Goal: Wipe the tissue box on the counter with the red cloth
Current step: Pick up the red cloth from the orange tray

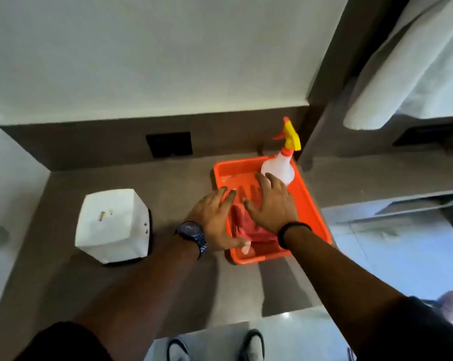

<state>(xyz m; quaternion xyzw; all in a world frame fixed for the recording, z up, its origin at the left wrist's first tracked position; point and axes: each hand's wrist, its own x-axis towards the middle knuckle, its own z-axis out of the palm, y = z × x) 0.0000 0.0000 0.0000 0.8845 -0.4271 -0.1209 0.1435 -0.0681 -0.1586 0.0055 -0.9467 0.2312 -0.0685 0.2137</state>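
Note:
A white tissue box (pixel 112 225) stands on the brown counter (pixel 178 183), left of an orange tray (pixel 312 208). The red cloth (pixel 246 226) lies crumpled in the tray. My left hand (pixel 215 225) rests over the tray's left rim with spread fingers, its thumb and fingers touching the cloth. My right hand (pixel 272 201) lies flat on top of the cloth, fingers apart. Much of the cloth is hidden under both hands. Neither hand is closed around it.
A clear spray bottle (pixel 279 169) with a yellow and orange head stands in the tray's far corner. A dark wall socket (pixel 169 144) sits on the backsplash. A white towel (pixel 413 69) hangs at the upper right. The counter's front edge is near my shoes.

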